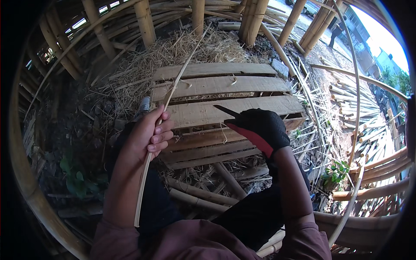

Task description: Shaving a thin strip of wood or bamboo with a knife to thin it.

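Note:
My left hand [149,134] is bare and closed around a long thin bamboo strip [178,78]. The strip runs from near my left elbow up over the pallet toward the straw. My right hand [260,126] wears a black glove and grips a knife with a red handle; its dark blade [225,111] points left toward the strip, a short gap away from it. Both hands hover above a wooden pallet [242,84] of pale planks.
A heap of dry straw [173,50] lies behind the pallet. Thick bamboo poles [145,21] stand around the back. Split bamboo strips [359,104] are piled at the right. Short bamboo pieces [195,190] lie by my knees. A curved bamboo length [26,182] arcs along the left.

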Motion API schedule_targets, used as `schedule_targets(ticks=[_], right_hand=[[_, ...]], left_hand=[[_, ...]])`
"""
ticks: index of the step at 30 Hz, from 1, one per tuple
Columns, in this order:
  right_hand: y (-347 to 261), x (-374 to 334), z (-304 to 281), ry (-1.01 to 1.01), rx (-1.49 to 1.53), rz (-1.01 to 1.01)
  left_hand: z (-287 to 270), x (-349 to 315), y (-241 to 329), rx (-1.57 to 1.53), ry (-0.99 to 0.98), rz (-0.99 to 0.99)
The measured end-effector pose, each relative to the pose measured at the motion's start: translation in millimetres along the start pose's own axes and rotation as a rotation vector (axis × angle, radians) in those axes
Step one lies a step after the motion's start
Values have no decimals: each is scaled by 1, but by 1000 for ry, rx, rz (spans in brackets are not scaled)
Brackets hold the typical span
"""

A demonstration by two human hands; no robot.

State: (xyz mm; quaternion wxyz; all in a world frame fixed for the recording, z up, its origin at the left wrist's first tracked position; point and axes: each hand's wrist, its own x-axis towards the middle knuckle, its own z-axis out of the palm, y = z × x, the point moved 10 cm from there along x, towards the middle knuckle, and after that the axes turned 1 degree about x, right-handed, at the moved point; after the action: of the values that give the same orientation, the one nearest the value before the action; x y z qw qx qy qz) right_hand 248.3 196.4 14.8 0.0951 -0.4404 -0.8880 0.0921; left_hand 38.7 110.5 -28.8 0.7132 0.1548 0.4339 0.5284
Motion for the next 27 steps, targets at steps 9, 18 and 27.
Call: schedule_targets(ticks=[9, 18, 27], right_hand=[[10, 22, 39, 62, 32, -14], [-1, 22, -10, -128, 647, 270], [-12, 25, 45, -330, -256, 61]], left_hand=[[-11, -13, 9, -67, -67, -3], [-31, -42, 25, -107, -95, 38], [-45, -56, 39, -103, -57, 78]])
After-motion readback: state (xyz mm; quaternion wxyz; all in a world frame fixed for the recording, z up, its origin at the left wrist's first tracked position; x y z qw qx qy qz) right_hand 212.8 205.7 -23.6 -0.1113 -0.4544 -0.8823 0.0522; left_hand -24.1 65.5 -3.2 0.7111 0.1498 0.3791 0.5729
